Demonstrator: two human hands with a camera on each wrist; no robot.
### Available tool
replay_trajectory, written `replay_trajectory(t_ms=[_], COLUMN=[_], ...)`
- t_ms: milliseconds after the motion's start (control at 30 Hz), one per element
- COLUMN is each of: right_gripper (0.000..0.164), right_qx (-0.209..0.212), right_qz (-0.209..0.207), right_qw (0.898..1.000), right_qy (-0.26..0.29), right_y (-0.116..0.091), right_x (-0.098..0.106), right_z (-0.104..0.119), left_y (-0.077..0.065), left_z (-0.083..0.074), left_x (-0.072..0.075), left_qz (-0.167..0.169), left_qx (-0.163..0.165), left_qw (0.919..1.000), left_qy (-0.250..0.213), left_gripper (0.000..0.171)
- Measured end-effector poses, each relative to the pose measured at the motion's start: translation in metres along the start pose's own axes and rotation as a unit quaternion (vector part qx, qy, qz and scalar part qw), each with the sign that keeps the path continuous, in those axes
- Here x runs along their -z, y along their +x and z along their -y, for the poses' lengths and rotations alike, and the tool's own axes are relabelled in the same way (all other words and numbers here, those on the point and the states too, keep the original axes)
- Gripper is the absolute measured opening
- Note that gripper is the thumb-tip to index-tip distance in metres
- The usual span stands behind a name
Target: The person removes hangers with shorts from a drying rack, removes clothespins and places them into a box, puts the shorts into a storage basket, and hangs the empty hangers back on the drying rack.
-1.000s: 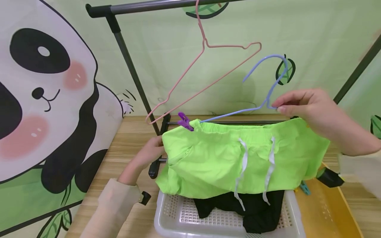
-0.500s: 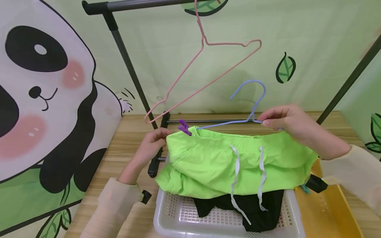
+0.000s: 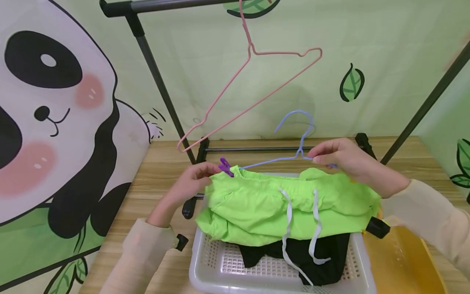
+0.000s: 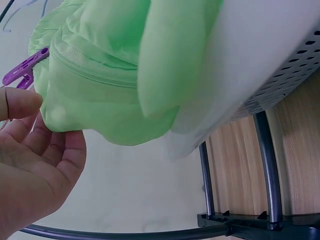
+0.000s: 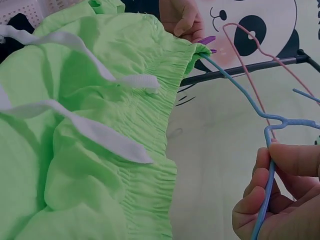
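Note:
Bright green shorts [image 3: 264, 208] with white drawstrings [image 3: 288, 216] droop over the basket, waistband up. A purple clothespin [image 3: 225, 167] sits at the left end of the waistband, where one arm of a blue hanger [image 3: 271, 160] meets the cloth. My left hand [image 3: 192, 181] holds that left corner, thumb close to the clothespin and fingers behind the fabric in the left wrist view. With thumb and fingers, my right hand [image 3: 341, 159] pinches the hanger's other arm just beside the hook's base. In the right wrist view, the gripped wire [image 5: 270, 185] runs across the fingers, apart from the waistband.
Beneath the shorts stands a white basket [image 3: 205, 281] with black clothing [image 3: 330, 261] inside. A yellow tray [image 3: 404, 261] lies to its right. Behind, a pink hanger [image 3: 279, 87] hangs from the black rack's top bar [image 3: 176, 5].
My right hand has lowered the blue hanger and moved it left, so the shorts sag lower over the basket. My left hand has shifted slightly right along the shorts' corner.

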State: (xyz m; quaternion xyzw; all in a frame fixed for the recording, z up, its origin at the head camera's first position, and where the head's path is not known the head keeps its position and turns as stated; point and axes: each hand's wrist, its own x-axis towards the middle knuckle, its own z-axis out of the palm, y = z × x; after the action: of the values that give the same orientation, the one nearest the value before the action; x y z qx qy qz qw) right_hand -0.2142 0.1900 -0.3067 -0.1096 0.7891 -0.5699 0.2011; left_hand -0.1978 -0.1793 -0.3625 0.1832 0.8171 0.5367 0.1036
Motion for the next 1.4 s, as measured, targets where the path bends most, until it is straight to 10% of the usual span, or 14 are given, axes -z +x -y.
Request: replay_trajectory(t_ms=[1100, 1400], right_gripper=[0.021, 0.038], right_qx=[-0.046, -0.020], right_qz=[0.009, 0.030], right_qw=[0.999, 0.995], right_qy=[-0.016, -0.092], right_y=[0.028, 0.016], right_x=[-0.009, 0.002], right_z=[-0.022, -0.014], left_y=[0.005, 0.004], left_z=[0.010, 0.011], left_x=[-0.007, -0.008], left_qz=[0.053, 0.052], left_qx=[0.021, 0.027], left_qw=[0.9923, 0.9923], left_qy=[0.110, 0.109], left_gripper=[0.014, 0.010])
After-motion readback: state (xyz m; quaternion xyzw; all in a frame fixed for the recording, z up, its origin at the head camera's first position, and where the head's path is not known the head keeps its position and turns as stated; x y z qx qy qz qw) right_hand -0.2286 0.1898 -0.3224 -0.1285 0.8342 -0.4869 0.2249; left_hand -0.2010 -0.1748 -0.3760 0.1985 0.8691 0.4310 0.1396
